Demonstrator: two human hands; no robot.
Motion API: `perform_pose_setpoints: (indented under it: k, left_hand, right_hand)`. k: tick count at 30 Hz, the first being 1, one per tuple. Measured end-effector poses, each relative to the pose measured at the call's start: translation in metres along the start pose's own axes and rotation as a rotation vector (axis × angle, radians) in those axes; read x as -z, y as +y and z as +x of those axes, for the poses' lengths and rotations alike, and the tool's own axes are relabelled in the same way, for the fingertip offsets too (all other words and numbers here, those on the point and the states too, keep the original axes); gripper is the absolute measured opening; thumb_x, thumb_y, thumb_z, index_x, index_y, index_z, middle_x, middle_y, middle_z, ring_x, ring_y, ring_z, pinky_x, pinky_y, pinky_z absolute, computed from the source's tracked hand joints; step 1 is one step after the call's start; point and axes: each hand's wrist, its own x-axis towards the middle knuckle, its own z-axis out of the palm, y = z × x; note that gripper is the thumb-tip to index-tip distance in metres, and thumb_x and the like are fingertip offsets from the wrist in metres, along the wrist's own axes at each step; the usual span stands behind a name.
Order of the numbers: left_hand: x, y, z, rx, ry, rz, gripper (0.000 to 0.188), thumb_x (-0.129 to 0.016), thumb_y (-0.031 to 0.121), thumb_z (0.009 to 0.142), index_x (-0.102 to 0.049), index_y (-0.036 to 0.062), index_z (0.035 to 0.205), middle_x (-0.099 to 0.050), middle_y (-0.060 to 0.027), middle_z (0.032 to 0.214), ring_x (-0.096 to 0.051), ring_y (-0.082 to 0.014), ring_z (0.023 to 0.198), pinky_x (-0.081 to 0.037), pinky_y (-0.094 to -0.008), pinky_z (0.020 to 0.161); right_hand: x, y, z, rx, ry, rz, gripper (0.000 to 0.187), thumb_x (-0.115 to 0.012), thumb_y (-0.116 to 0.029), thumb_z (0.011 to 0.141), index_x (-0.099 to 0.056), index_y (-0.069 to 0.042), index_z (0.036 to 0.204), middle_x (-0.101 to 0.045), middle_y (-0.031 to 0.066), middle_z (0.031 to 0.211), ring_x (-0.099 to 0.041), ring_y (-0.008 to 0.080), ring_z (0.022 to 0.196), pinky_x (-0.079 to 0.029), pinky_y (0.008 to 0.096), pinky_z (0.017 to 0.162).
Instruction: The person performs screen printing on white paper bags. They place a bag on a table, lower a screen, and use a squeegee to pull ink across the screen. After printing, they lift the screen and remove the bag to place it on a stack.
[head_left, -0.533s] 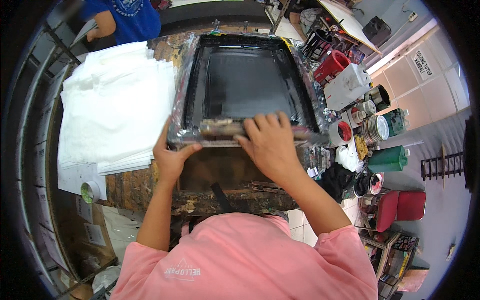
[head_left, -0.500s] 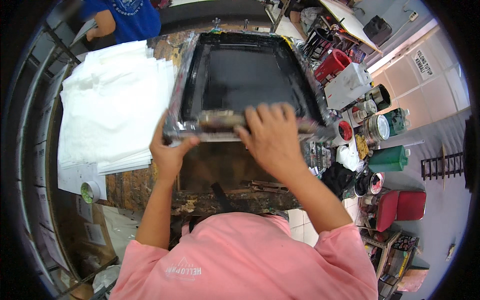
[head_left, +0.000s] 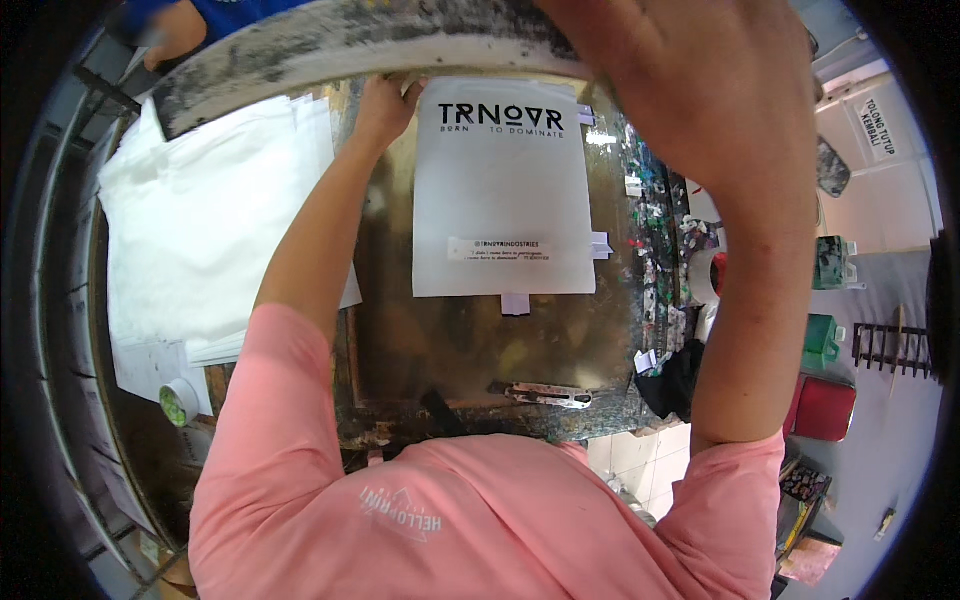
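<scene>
A white sheet (head_left: 505, 205) with black print at its top and near its bottom lies flat on the brown work board (head_left: 450, 350). My left hand (head_left: 388, 108) is at the sheet's far left corner, fingers closed on its edge. Close to the camera, my right hand (head_left: 705, 90) is on the right part of the raised screen printing frame (head_left: 370, 45), whose ink-stained near edge crosses the top of the picture. The right fingertips are cut off by the picture's edge. Small pale tabs (head_left: 515, 303) stick out around the sheet's right and near edges.
A stack of white sheets (head_left: 210, 220) covers the left side, with a small round tub (head_left: 180, 402) below it. A utility knife (head_left: 548, 395) lies near the front edge. Black cloth (head_left: 672, 380) and green jugs (head_left: 822, 340) are at right. Another person's arm (head_left: 180, 35) shows at far left.
The screen frame has swung up from the board toward the camera, uncovering the printed sheet. My left hand has moved from the frame's near corner to the sheet's far corner; my right hand has risen.
</scene>
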Motion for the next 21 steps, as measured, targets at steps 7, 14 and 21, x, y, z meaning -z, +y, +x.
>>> perform_pose_setpoints:
  k: [7, 14, 21]
  left_hand:
    - [0.006, 0.023, -0.005, 0.068, 0.003, 0.007, 0.029, -0.075, 0.034, 0.101, -0.083, 0.0091, 0.112, -0.078, -0.0173, 0.1, -0.073, -0.0355, 0.093, -0.057, -0.0461, 0.084]
    - [0.156, 0.033, -0.058, 0.416, -0.02, 0.009, 0.03, -0.073, 0.027, 0.103, -0.077, -0.0018, 0.096, -0.072, -0.012, 0.073, -0.068, -0.0196, 0.066, -0.055, -0.0373, 0.067]
    - [0.314, -0.022, -0.207, 0.648, 0.488, -0.12, 0.026, -0.07, 0.022, 0.106, -0.072, -0.0021, 0.094, -0.071, -0.0054, 0.074, -0.063, -0.01, 0.062, -0.051, -0.026, 0.059]
  right_hand:
    - [0.006, -0.008, 0.014, -0.096, -0.1, -0.023, 0.045, -0.059, -0.036, 0.092, -0.061, 0.0, 0.067, -0.058, 0.014, 0.058, -0.059, 0.0295, 0.055, -0.051, 0.0459, 0.06]
    - [0.013, -0.024, 0.017, -0.218, -0.238, -0.165, 0.043, -0.06, -0.035, 0.09, -0.061, 0.002, 0.067, -0.059, 0.0159, 0.058, -0.061, 0.0322, 0.055, -0.051, 0.0472, 0.059]
    - [-0.008, 0.022, -0.021, 0.113, -0.035, -0.06, 0.045, -0.064, -0.043, 0.1, -0.076, -0.006, 0.121, -0.076, 0.0205, 0.105, -0.073, 0.0405, 0.096, -0.057, 0.0488, 0.086]
